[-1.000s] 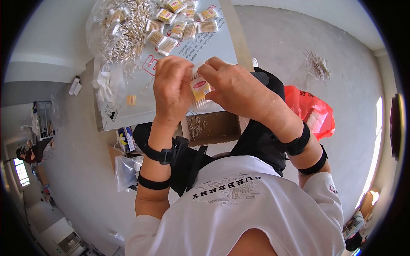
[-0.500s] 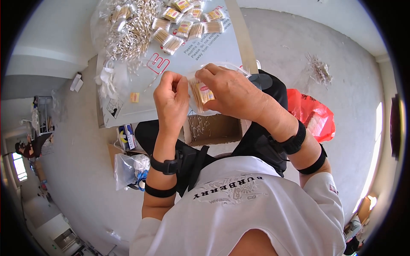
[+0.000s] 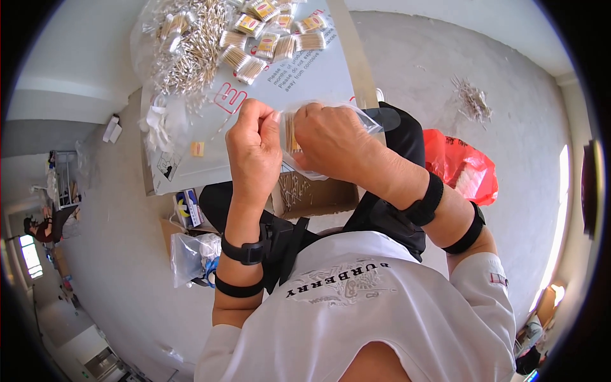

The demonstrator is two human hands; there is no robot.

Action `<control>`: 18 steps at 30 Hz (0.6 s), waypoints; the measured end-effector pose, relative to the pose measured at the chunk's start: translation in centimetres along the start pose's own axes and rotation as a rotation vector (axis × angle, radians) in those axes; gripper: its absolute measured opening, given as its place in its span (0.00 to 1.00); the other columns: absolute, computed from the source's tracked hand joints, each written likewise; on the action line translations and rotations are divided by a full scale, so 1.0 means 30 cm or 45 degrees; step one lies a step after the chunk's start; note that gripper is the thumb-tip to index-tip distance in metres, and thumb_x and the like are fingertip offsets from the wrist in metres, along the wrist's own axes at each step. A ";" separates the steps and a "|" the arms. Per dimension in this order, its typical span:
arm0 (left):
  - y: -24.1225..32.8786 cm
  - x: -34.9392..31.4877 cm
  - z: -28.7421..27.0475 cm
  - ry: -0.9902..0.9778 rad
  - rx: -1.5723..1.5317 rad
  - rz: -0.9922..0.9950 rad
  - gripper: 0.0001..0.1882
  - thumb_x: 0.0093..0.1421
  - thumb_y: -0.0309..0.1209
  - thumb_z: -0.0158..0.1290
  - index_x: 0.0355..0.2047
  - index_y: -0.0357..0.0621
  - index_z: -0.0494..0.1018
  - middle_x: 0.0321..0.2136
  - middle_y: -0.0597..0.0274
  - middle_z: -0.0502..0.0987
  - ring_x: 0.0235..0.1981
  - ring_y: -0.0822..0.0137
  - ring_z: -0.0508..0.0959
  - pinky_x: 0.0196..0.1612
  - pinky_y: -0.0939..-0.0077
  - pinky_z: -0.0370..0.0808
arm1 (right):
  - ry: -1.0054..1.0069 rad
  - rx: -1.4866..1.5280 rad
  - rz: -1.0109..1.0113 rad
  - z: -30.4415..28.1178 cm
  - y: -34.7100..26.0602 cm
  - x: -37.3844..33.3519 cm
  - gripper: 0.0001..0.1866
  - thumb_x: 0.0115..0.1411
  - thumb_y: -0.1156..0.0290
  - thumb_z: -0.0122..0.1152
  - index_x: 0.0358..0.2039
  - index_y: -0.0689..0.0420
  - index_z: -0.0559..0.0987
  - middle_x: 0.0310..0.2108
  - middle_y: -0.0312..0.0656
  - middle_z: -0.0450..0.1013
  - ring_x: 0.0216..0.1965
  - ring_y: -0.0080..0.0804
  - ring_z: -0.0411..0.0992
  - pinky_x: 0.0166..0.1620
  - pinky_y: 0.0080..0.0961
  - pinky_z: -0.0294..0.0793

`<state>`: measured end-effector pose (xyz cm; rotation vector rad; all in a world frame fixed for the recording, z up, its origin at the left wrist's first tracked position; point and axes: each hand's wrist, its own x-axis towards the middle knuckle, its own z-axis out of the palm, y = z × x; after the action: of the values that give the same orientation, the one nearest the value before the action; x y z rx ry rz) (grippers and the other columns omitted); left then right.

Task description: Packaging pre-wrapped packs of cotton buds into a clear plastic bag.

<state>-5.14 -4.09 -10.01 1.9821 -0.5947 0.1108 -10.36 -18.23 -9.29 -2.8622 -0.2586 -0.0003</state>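
My right hand (image 3: pixel 335 137) is closed around a bundle of cotton swabs (image 3: pixel 291 132) at the mouth of a clear plastic bag (image 3: pixel 312 173). Its fingers cover most of the bundle, so only the wooden sticks along the left side show. Close beside it, my left hand (image 3: pixel 253 143) is closed in a pinch, thumb against forefinger, on the bag's left edge. Both hands are above the near part of a grey printed table cover (image 3: pixel 210 167). An open cardboard box (image 3: pixel 328 197) with loose swabs inside sits below them, between my knees.
At the far left of the cover lies a large heap of loose swabs (image 3: pixel 191 57) in clear plastic. Several labelled swab bundles (image 3: pixel 267 46) lie beside it. A small yellow label (image 3: pixel 197 149) rests near the left edge. A red bag (image 3: pixel 455 169) stands on the floor at right.
My right hand has turned and shifted slightly left and down over the bundle, hiding its label. My left hand has hardly moved. The view has shifted slightly.
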 end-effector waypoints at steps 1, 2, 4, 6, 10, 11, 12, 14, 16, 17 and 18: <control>0.007 0.003 -0.005 -0.053 -0.025 -0.001 0.05 0.63 0.22 0.53 0.30 0.37 0.69 0.20 0.73 0.67 0.22 0.81 0.62 0.25 0.83 0.63 | -0.071 -0.045 -0.048 -0.014 0.004 0.005 0.18 0.48 0.60 0.64 0.32 0.64 0.78 0.30 0.49 0.76 0.31 0.44 0.77 0.33 0.35 0.78; 0.010 0.009 -0.008 -0.054 -0.026 -0.003 0.05 0.63 0.22 0.53 0.30 0.37 0.69 0.20 0.73 0.67 0.22 0.81 0.62 0.25 0.83 0.63 | -0.143 -0.090 -0.096 -0.023 0.010 0.011 0.13 0.48 0.64 0.62 0.29 0.62 0.80 0.28 0.45 0.77 0.32 0.41 0.78 0.33 0.33 0.78; 0.011 0.028 -0.011 -0.044 -0.017 0.006 0.05 0.60 0.19 0.53 0.29 0.36 0.68 0.19 0.57 0.71 0.18 0.67 0.71 0.26 0.71 0.70 | -0.142 -0.009 -0.155 -0.034 0.045 0.025 0.15 0.49 0.64 0.64 0.31 0.64 0.78 0.31 0.49 0.76 0.32 0.45 0.78 0.34 0.35 0.78; 0.003 0.036 -0.008 -0.023 -0.018 0.004 0.04 0.60 0.19 0.52 0.29 0.36 0.68 0.20 0.56 0.72 0.19 0.67 0.73 0.26 0.72 0.70 | -0.144 0.072 -0.219 -0.047 0.088 0.031 0.18 0.50 0.64 0.65 0.34 0.66 0.77 0.34 0.52 0.75 0.31 0.49 0.78 0.35 0.37 0.77; 0.012 0.045 -0.026 -0.034 0.014 -0.038 0.04 0.59 0.18 0.53 0.30 0.35 0.69 0.20 0.56 0.74 0.20 0.67 0.75 0.28 0.73 0.72 | -0.078 0.061 -0.266 -0.100 0.098 0.009 0.15 0.49 0.74 0.64 0.37 0.66 0.75 0.35 0.50 0.75 0.33 0.48 0.78 0.35 0.39 0.77; 0.007 0.040 -0.026 -0.030 0.013 -0.043 0.04 0.59 0.18 0.53 0.30 0.35 0.69 0.20 0.56 0.74 0.20 0.67 0.75 0.28 0.73 0.72 | -0.099 0.016 -0.235 -0.109 0.085 -0.004 0.15 0.49 0.77 0.64 0.38 0.66 0.75 0.35 0.50 0.75 0.34 0.48 0.78 0.35 0.39 0.77; 0.001 0.041 -0.021 -0.024 0.025 -0.037 0.04 0.58 0.18 0.53 0.30 0.36 0.69 0.20 0.56 0.74 0.20 0.67 0.75 0.28 0.72 0.72 | -0.098 0.010 -0.229 -0.099 0.084 -0.018 0.15 0.49 0.77 0.64 0.38 0.66 0.75 0.35 0.50 0.75 0.34 0.48 0.78 0.35 0.39 0.77; 0.001 0.046 -0.015 -0.017 0.032 -0.024 0.04 0.57 0.18 0.54 0.30 0.36 0.69 0.20 0.55 0.75 0.20 0.66 0.75 0.28 0.72 0.72 | -0.102 -0.098 -0.183 -0.069 0.085 -0.041 0.15 0.49 0.78 0.64 0.38 0.66 0.74 0.35 0.49 0.74 0.35 0.47 0.78 0.34 0.38 0.77; 0.003 0.041 -0.024 0.001 0.092 0.008 0.05 0.56 0.17 0.54 0.31 0.37 0.69 0.20 0.53 0.75 0.20 0.61 0.77 0.28 0.69 0.73 | -0.152 -0.176 -0.157 -0.096 0.071 -0.040 0.15 0.49 0.77 0.65 0.38 0.66 0.74 0.35 0.49 0.74 0.35 0.47 0.77 0.34 0.37 0.77; 0.003 0.039 -0.032 0.008 0.098 0.006 0.05 0.56 0.17 0.54 0.31 0.37 0.69 0.20 0.53 0.75 0.20 0.61 0.77 0.28 0.69 0.73 | -0.201 -0.254 -0.122 -0.105 0.064 -0.036 0.16 0.48 0.77 0.65 0.38 0.66 0.73 0.36 0.50 0.73 0.35 0.47 0.77 0.33 0.37 0.77; 0.003 0.039 -0.030 -0.003 0.159 0.034 0.05 0.55 0.17 0.53 0.31 0.37 0.69 0.20 0.51 0.75 0.20 0.58 0.77 0.27 0.68 0.73 | -0.201 -0.258 -0.118 -0.103 0.062 -0.037 0.16 0.48 0.77 0.65 0.38 0.66 0.73 0.36 0.50 0.73 0.35 0.47 0.77 0.33 0.37 0.77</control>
<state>-4.00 -3.75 -9.13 2.0957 -0.6294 0.1655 -11.06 -21.02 -6.84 -3.0523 -0.4469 0.1930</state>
